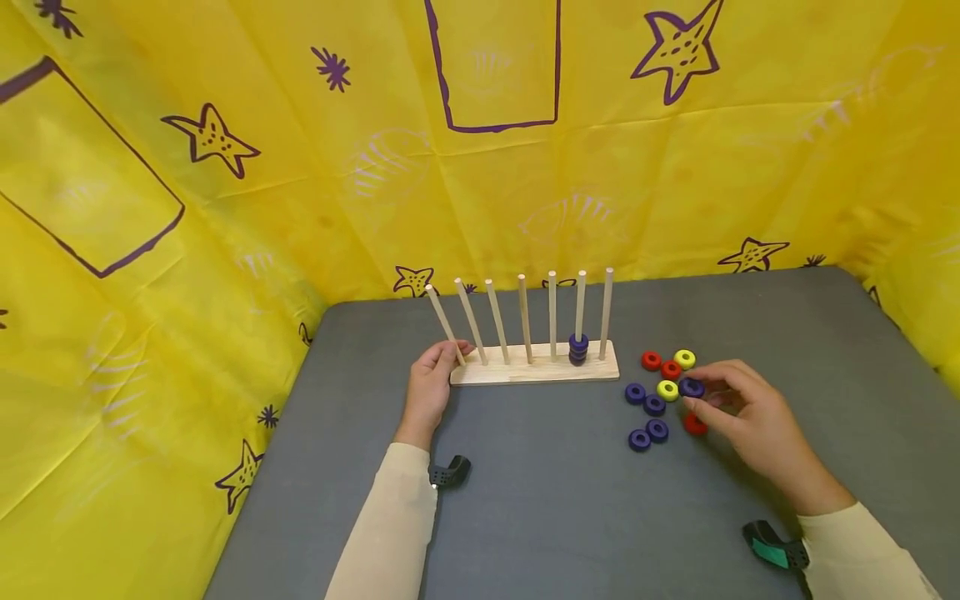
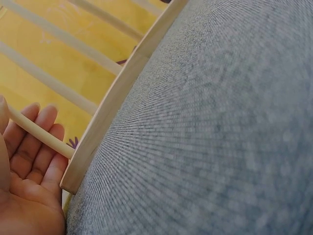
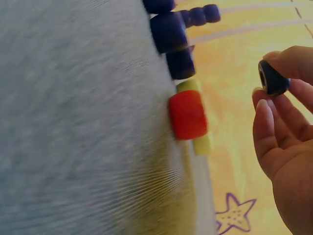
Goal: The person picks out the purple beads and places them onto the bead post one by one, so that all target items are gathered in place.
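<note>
A wooden peg rack with a row of upright pegs stands on the table. At its left end my left hand holds the outermost peg between thumb and fingers, low near the base. Several dark blue rings are stacked on the second peg from the right. To the right of the rack, my right hand pinches a dark blue ring between thumb and fingertips, raised above the table. Below that hand lies a red ring, partly covered in the head view.
Loose rings lie around the right hand: yellow rings, red rings and several dark blue rings. The grey table ends at a yellow patterned cloth behind. Each wrist wears a dark band.
</note>
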A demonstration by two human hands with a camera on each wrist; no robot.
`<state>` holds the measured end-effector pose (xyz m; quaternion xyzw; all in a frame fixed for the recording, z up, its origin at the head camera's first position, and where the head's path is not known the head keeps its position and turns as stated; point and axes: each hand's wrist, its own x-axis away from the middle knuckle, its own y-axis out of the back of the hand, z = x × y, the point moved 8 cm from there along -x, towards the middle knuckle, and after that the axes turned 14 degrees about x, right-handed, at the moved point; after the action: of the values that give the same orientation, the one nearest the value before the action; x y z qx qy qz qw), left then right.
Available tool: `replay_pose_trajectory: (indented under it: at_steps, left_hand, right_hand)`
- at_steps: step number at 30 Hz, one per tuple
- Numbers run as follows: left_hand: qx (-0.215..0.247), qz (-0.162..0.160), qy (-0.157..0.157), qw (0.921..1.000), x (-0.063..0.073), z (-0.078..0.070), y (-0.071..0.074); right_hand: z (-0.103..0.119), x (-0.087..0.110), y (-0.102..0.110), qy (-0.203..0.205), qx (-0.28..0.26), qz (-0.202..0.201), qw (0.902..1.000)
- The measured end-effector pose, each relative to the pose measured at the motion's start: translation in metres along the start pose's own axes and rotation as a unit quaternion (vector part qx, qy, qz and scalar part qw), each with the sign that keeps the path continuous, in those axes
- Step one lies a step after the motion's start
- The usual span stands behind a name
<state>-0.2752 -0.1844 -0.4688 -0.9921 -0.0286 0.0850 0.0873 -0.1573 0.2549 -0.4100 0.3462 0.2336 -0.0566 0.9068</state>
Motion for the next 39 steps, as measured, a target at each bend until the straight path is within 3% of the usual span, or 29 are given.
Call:
replay_pose_trajectory:
  at_steps: [7, 16, 22, 39]
  left_hand:
    - [-0.003, 0.001, -0.001, 1.0, 0.001, 0.001, 0.001]
    - [0.001, 0.002, -0.012, 0.9999, 0.001, 0.0, 0.004]
    - [0.002, 0.003, -0.012, 0.9999, 0.001, 0.0, 0.004]
    - [-0.005, 0.008, -0.013, 0.9999, -0.001, 0.0, 0.001]
  right_hand:
    - [0.019, -0.015, 0.01, 0.028, -0.008, -0.012, 0.9995]
    - [0.047, -0.04, 0.019, 0.059, 0.021, -0.013, 0.998]
    - [0.06, -0.051, 0.017, 0.078, 0.055, -0.011, 0.9954]
    - [0.082, -0.071, 0.011, 0.111, 0.067, -0.01, 0.9915]
